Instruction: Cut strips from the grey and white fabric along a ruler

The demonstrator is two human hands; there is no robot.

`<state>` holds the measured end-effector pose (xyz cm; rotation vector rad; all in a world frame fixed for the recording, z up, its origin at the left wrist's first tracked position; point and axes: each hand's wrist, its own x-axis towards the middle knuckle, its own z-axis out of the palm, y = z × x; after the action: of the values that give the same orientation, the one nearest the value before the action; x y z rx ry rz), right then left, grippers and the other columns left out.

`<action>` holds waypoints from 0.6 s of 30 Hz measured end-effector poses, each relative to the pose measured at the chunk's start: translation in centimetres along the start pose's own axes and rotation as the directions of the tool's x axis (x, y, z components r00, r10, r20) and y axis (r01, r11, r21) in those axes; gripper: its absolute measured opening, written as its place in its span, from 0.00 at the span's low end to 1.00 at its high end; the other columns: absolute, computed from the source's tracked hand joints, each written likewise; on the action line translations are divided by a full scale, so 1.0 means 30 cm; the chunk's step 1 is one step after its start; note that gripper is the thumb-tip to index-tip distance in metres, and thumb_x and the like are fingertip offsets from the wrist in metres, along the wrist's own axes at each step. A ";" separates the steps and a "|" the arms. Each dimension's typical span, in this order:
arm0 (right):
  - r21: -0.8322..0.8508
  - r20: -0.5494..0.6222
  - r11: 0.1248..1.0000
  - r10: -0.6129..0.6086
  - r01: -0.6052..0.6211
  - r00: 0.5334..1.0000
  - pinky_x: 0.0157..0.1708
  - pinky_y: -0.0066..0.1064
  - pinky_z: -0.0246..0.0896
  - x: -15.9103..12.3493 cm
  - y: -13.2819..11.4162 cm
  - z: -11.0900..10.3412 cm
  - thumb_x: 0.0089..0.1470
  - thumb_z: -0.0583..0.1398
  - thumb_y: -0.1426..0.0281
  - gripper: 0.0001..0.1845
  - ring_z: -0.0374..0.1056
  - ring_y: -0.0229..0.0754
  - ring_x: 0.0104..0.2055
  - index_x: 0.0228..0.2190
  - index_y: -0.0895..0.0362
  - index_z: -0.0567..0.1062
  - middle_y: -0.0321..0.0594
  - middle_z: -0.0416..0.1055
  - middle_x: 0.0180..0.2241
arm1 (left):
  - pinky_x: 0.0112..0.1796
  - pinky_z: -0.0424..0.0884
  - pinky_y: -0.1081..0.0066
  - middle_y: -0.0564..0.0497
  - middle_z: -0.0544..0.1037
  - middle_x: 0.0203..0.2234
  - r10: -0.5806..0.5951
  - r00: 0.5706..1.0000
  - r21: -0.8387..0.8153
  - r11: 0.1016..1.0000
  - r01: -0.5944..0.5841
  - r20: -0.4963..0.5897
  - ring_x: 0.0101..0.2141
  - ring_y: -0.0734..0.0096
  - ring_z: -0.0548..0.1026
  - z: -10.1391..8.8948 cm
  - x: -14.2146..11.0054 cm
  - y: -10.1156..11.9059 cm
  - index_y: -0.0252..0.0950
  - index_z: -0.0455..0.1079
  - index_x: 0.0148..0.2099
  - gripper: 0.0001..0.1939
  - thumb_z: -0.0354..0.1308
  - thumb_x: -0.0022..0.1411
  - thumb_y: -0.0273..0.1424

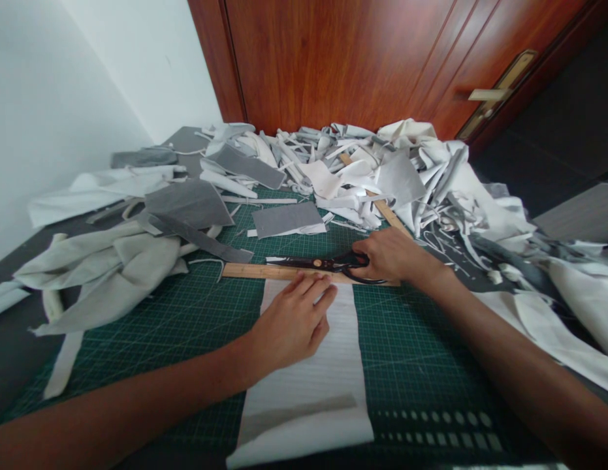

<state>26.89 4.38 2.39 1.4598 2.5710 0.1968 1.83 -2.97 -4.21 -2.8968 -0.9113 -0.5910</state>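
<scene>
A white strip of fabric (328,349) lies lengthwise on the green cutting mat (406,339), its near end curled over. Across its far end runs a wooden ruler (245,270). My left hand (291,320) rests palm down on the strip, fingers stretched forward so the tips touch the ruler. Black-handled scissors (317,264) lie along the ruler's far edge, blades together and pointing left. Around their handles my right hand (389,256) is closed; part of the grip is hidden by the fingers.
Beyond the scissors lies a grey fabric piece (288,219). Heaped grey and white scraps (333,176) fill the back of the table, with a second wooden ruler (394,219) partly buried. Crumpled pale cloth (112,261) sits at left. A wooden door (333,59) stands behind.
</scene>
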 end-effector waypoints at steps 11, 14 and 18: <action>-0.033 -0.025 0.999 0.015 -0.016 1.000 0.31 0.36 0.42 0.004 -0.002 0.003 0.63 0.60 0.48 0.26 0.71 0.46 0.29 0.27 0.54 0.82 0.44 0.77 0.24 | 0.66 0.70 0.50 0.35 0.77 0.63 -0.002 1.000 -0.008 1.000 0.002 0.023 0.63 0.49 0.74 -0.008 0.000 0.001 0.27 0.72 0.64 0.22 0.52 0.73 0.28; -0.005 -0.026 1.000 0.023 -0.023 0.999 0.32 0.36 0.45 0.007 0.005 -0.001 0.63 0.60 0.49 0.24 0.70 0.46 0.29 0.27 0.54 0.82 0.43 0.76 0.23 | 0.66 0.69 0.49 0.35 0.76 0.63 -0.006 0.999 -0.011 1.000 0.006 0.035 0.63 0.48 0.74 -0.006 0.000 -0.001 0.27 0.72 0.65 0.22 0.51 0.73 0.28; 0.041 -0.029 0.998 0.058 -0.057 0.998 0.32 0.36 0.47 -0.015 0.058 -0.009 0.59 0.61 0.51 0.20 0.69 0.47 0.29 0.26 0.53 0.80 0.42 0.76 0.23 | 0.66 0.69 0.48 0.35 0.76 0.64 -0.008 0.999 -0.027 1.000 0.010 0.042 0.63 0.48 0.74 -0.005 -0.001 -0.003 0.27 0.72 0.65 0.23 0.51 0.73 0.27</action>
<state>28.50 4.87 3.04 1.5581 2.5728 0.1779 1.71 -2.94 -4.10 -2.9417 -0.9291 -0.5498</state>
